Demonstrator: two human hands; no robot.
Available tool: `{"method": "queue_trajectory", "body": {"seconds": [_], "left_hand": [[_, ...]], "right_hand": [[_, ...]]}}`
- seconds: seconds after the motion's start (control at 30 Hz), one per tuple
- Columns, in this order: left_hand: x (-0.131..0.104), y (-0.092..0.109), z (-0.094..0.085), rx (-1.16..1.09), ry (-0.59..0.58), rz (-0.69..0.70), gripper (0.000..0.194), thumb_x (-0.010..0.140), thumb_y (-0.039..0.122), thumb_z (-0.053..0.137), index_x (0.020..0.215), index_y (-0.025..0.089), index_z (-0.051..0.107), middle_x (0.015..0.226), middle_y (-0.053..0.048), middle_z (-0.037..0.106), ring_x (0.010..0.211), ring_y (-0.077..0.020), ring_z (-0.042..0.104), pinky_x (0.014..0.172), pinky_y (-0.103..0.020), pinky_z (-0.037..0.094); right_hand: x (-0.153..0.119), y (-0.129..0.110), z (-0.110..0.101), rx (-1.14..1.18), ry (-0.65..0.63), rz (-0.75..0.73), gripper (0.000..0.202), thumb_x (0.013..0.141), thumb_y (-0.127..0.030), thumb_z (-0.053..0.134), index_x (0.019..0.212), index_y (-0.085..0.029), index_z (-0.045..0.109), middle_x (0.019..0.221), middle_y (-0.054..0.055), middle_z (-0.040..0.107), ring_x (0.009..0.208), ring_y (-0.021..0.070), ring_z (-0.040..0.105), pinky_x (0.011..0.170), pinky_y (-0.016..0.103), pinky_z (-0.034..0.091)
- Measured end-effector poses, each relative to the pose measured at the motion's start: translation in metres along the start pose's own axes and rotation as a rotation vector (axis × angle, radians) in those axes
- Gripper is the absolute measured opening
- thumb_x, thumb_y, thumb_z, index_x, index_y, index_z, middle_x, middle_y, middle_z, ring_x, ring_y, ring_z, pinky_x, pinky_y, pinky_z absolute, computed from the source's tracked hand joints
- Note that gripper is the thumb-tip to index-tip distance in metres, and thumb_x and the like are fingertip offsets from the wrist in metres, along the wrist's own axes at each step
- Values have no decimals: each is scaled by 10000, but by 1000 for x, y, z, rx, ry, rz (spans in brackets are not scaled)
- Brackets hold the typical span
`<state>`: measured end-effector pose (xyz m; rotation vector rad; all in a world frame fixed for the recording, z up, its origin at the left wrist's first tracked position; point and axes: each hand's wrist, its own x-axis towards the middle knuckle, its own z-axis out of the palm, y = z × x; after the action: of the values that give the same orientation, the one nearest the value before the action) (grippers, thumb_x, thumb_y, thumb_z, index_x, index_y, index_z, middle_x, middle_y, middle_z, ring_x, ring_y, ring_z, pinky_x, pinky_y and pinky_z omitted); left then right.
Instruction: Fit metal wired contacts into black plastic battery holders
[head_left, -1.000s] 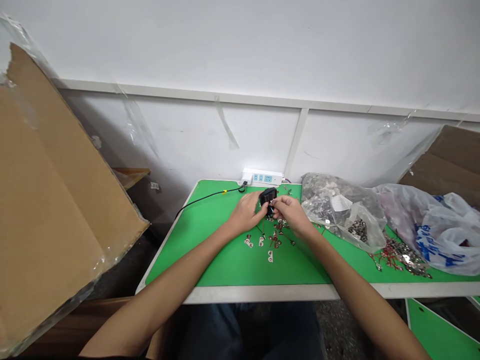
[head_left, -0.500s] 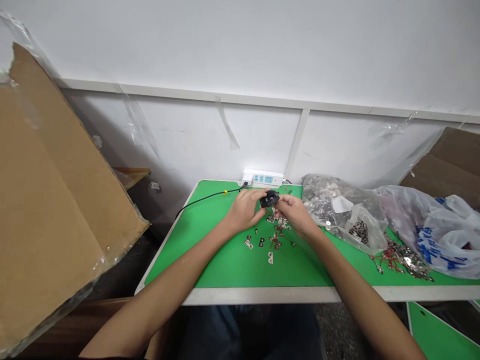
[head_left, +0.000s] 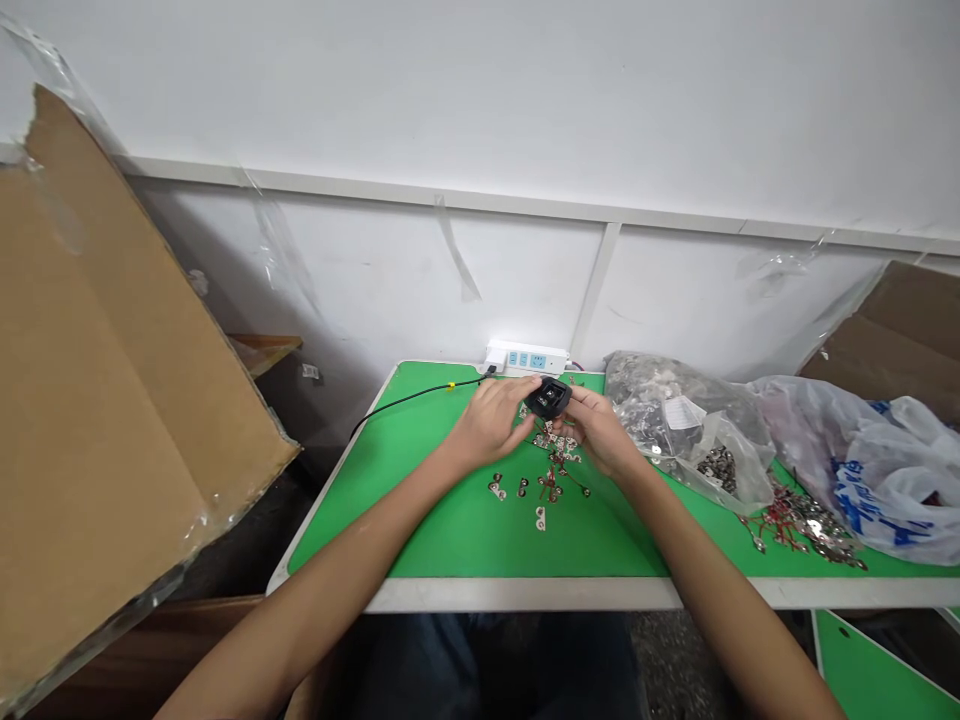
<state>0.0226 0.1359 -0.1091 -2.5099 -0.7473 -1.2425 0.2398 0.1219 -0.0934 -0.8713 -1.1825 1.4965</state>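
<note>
Black housing (head_left: 547, 399) mid-frame, pinched by fingers of left hand (head_left: 489, 422) and right hand (head_left: 598, 428), may drop onto metal pieces (head_left: 541, 524) if grip slips

The table before me, seen from above: a green top (head_left: 420, 530) bounded by a pale edge (head_left: 525, 595). Near the middle, nearest me, lie small metal pieces (head_left: 540, 518); just behind them, I see others with red wires (head_left: 551, 490). To my right, in order: a clear plastic bag (head_left: 641, 385), a heap of metal parts and red wires (head_left: 821, 525), and a white plastic bag with blue print (head_left: 919, 490). At rear left, a black cable (head_left: 409, 398) crosses the surface toward a white power strip (head_left: 553, 361) at the far edge.
</note>
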Motion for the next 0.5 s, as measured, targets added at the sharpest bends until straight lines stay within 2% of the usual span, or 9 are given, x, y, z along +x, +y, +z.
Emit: {"method": "queue_trajectory", "body": {"seconds": [0.17, 0.3, 0.4, 0.5], "left_hand": [[2, 4, -1, -158, -9, -107, 614, 1010, 290, 662, 1583, 300, 442, 1460, -106, 648, 1343, -293, 623, 1106, -536, 505], [7, 7, -1, -354, -10, -177, 636, 962, 341, 756, 1553, 349, 521, 1413, -98, 655, 1326, -296, 623, 1120, -558, 533], [10, 9, -3, -454, -66, -223, 628, 929, 369, 800, 1513, 357, 570, 1475, -89, 633, 1391, -310, 590, 1183, -604, 493], [10, 11, -5, -545, -179, -310, 656, 906, 404, 822, 1509, 363, 567, 1513, -67, 628, 1401, -308, 601, 1206, -618, 478]], "right_hand": [[4, -2, -9, -137, -53, -61, 397, 782, -555, 868, 943, -221, 726, 827, 9, 686, 720, 151, 579, 711, 286, 480], [6, -10, -24, -300, -172, -103, 347, 876, -553, 788, 916, -218, 706, 895, 19, 696, 759, 156, 574, 735, 296, 460], [5, -17, -33, -384, -267, -104, 311, 907, -520, 761, 912, -216, 697, 858, 13, 669, 745, 159, 564, 728, 306, 454], [4, -21, -40, -445, -322, -78, 274, 935, -491, 731, 941, -219, 706, 838, 16, 640, 765, 171, 573, 738, 321, 463]]}}
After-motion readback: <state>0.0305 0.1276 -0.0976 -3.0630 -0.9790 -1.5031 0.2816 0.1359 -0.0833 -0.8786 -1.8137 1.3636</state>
